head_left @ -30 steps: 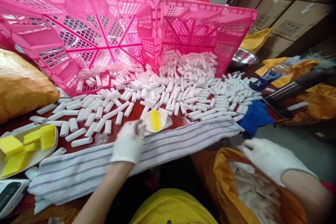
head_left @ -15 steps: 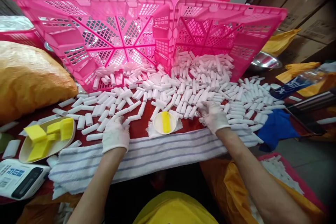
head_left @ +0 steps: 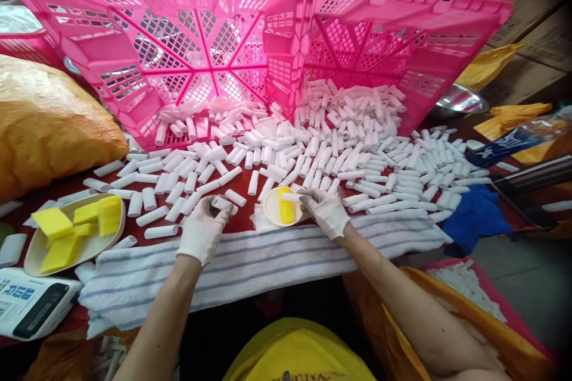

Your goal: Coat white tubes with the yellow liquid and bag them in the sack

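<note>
White gloves cover both hands. My left hand (head_left: 203, 231) is closed around a short white tube (head_left: 224, 205), just left of a small white dish (head_left: 270, 209). Between the fingertips of my right hand (head_left: 327, 212) is another white tube (head_left: 291, 197), its end over the yellow sponge strip (head_left: 286, 213) in that dish. Whether the tube touches the sponge I cannot tell. Many loose white tubes (head_left: 268, 155) lie spread across the red tabletop in front of both hands. A striped towel (head_left: 268, 262) runs along the near edge, below my wrists.
Two pink plastic baskets (head_left: 210, 71) lie tipped toward me, with tubes spilling from them. At left are an oval dish (head_left: 117, 237) of yellow sponge pieces (head_left: 62, 253), a white device (head_left: 38, 303) and an orange sack (head_left: 49, 131). A blue cloth (head_left: 476, 220) hangs at right.
My right hand has moved left from the tube pile to the small dish, bringing a tube over the sponge. My left hand has lifted a tube and shifted slightly right. The view has tilted down.
</note>
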The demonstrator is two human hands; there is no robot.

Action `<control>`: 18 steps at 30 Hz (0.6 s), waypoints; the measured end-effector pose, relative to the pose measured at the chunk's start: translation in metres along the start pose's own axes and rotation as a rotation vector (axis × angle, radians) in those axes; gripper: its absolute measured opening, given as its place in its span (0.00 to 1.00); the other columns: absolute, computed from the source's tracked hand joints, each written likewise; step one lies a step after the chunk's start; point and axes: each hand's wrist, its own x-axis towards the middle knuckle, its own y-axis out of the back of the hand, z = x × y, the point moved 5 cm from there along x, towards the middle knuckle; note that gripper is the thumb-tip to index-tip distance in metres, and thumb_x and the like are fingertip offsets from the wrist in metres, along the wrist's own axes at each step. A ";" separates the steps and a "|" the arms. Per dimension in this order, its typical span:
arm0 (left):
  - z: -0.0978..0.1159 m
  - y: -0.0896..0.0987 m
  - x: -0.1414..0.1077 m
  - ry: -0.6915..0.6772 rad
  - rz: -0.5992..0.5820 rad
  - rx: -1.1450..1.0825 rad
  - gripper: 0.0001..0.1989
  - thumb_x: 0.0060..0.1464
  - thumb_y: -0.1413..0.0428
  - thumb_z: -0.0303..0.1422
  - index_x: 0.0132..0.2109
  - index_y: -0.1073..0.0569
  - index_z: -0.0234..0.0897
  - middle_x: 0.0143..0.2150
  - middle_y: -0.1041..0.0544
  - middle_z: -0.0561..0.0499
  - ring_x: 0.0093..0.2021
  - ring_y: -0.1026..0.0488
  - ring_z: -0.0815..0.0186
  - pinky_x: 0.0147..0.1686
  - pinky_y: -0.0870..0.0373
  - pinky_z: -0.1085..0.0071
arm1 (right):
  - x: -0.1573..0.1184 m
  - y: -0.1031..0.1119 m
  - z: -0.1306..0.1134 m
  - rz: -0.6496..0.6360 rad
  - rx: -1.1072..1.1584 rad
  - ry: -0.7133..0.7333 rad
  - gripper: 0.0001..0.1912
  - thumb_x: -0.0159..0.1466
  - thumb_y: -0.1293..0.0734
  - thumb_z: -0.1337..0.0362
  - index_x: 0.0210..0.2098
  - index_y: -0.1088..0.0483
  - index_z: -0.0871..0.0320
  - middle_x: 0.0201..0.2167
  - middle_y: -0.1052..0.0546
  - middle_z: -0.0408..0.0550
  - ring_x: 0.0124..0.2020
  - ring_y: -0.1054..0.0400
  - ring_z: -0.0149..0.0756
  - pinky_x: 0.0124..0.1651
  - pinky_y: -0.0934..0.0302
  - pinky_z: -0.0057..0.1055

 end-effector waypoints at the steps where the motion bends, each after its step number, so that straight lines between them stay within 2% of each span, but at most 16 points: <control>1: 0.000 -0.004 -0.002 0.032 -0.032 -0.085 0.24 0.44 0.40 0.44 0.45 0.32 0.34 0.35 0.25 0.50 0.34 0.27 0.65 0.40 0.30 0.66 | 0.000 0.001 0.001 0.032 -0.035 0.066 0.17 0.57 0.34 0.53 0.40 0.28 0.59 0.34 0.23 0.48 0.32 0.29 0.34 0.36 0.32 0.32; 3: -0.001 -0.014 -0.005 0.098 -0.117 -0.187 0.26 0.42 0.38 0.43 0.46 0.33 0.35 0.35 0.25 0.50 0.34 0.27 0.65 0.40 0.30 0.67 | -0.005 0.000 -0.002 0.052 -0.141 0.262 0.13 0.57 0.33 0.57 0.39 0.26 0.57 0.37 0.23 0.47 0.38 0.29 0.36 0.45 0.32 0.34; 5: -0.005 -0.023 -0.008 0.130 -0.172 -0.216 0.26 0.40 0.37 0.42 0.44 0.33 0.36 0.35 0.25 0.51 0.35 0.26 0.65 0.41 0.29 0.67 | -0.013 -0.001 -0.006 0.043 -0.226 0.439 0.12 0.58 0.33 0.59 0.40 0.26 0.55 0.39 0.23 0.47 0.40 0.29 0.36 0.48 0.33 0.35; 6: -0.007 -0.027 -0.010 0.135 -0.190 -0.203 0.25 0.39 0.36 0.42 0.43 0.33 0.36 0.36 0.25 0.51 0.36 0.26 0.65 0.41 0.29 0.68 | -0.016 0.000 -0.006 0.036 -0.245 0.478 0.12 0.59 0.34 0.59 0.41 0.26 0.55 0.39 0.23 0.47 0.41 0.29 0.37 0.48 0.33 0.35; 10: -0.011 -0.037 -0.017 0.134 -0.233 -0.090 0.25 0.43 0.38 0.43 0.45 0.34 0.35 0.35 0.24 0.49 0.35 0.25 0.64 0.38 0.28 0.68 | -0.019 0.005 0.000 0.055 -0.270 0.422 0.14 0.63 0.37 0.59 0.45 0.27 0.56 0.42 0.23 0.47 0.42 0.28 0.36 0.49 0.33 0.33; 13: -0.005 -0.043 -0.022 0.102 -0.286 -0.033 0.24 0.48 0.43 0.44 0.49 0.32 0.35 0.34 0.23 0.49 0.32 0.26 0.65 0.36 0.29 0.68 | -0.023 0.003 -0.003 0.043 -0.428 0.541 0.11 0.62 0.36 0.60 0.41 0.25 0.55 0.36 0.23 0.47 0.38 0.29 0.36 0.44 0.33 0.33; 15: 0.000 -0.044 -0.025 0.071 -0.308 0.022 0.24 0.50 0.45 0.46 0.49 0.30 0.35 0.34 0.23 0.49 0.32 0.28 0.66 0.35 0.31 0.69 | -0.027 0.000 -0.003 0.020 -0.487 0.578 0.12 0.62 0.35 0.59 0.42 0.25 0.55 0.35 0.25 0.47 0.36 0.30 0.35 0.42 0.34 0.33; 18: 0.005 -0.043 -0.028 0.057 -0.315 0.108 0.25 0.51 0.47 0.49 0.47 0.28 0.34 0.33 0.23 0.49 0.31 0.29 0.66 0.33 0.33 0.70 | -0.031 0.000 0.000 0.033 -0.397 0.487 0.15 0.63 0.36 0.59 0.49 0.28 0.55 0.40 0.25 0.49 0.40 0.30 0.36 0.45 0.33 0.34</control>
